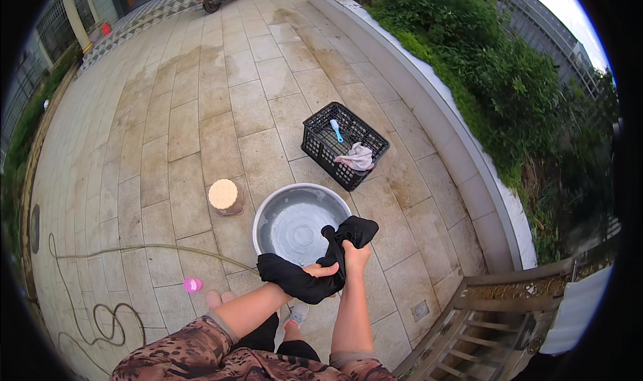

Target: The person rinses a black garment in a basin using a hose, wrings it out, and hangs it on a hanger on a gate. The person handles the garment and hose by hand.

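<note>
A bunched black cloth garment is held in both my hands over the near rim of a large metal basin. My right hand is closed around it at the basin's right edge, with a bundle of the cloth sticking out above the fist. My left hand grips the garment's middle, thumb on top, and the cloth drapes over the wrist; most of its fingers are hidden. The basin looks wet inside, with shallow clear water or a bare bottom; which one I cannot tell.
Beyond the basin, an upturned black plastic crate carries a blue-handled brush and a crumpled pale cloth. A stool with a cream top stands left of the basin. A hose, a pink cup and a floor drain lie around.
</note>
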The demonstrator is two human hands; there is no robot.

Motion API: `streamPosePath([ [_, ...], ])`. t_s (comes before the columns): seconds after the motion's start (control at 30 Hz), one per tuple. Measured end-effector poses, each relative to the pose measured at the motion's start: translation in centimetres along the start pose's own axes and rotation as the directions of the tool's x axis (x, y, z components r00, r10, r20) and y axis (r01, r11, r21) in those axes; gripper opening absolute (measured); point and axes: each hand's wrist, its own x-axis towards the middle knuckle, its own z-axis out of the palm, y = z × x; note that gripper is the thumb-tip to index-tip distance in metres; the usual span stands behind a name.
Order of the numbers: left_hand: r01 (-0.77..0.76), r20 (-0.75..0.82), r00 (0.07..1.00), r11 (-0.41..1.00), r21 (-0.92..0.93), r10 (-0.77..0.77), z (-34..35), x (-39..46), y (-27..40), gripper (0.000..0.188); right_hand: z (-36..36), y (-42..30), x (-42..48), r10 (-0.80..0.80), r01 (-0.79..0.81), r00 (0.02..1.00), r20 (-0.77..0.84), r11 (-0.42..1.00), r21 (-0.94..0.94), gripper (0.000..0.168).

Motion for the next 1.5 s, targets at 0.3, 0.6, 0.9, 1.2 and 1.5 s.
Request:
streamPosePath([
  [0.3,-0.220,-0.078,0.974,0.968,-0.122,0.211,0.4,1.7,0.2,0.037,-0.9,-1.2,-1.9,0.111,-0.047,0.944,0.309,0.977,-0.207,0.051],
  [0.6,-0.032,0.333,0.908,0.832,-0.554,0.256,3.0,0.3,1.3,0.035,-0.5,3.9,-6.3,0.136,-0.517,0.855,0.501,0.318,0.795,0.046],
  [0.9,-0.086,-0.004,0.996,0.928,-0.362,0.091,2.3,-1.2,-2.0,0.049,-0.2,4.2,-2.6,0.006,-0.546,0.816,0.578,0.336,0.767,0.022],
  [1.2,0.002,-0.217,0.935,0.607,0.795,0.281,0.6,-0.5,-0.2,0.043,0.4,4.4,0.8,0.061,-0.035,0.984,0.167,0.987,-0.155,0.040],
  [1.5,-0.505,-0.113,0.796,0.756,0.417,0.594,-0.3,1.1,-0.6,0.070,2.4,1.9,-1.0,-0.084,0.084,0.996,0.034,0.996,-0.019,0.037],
])
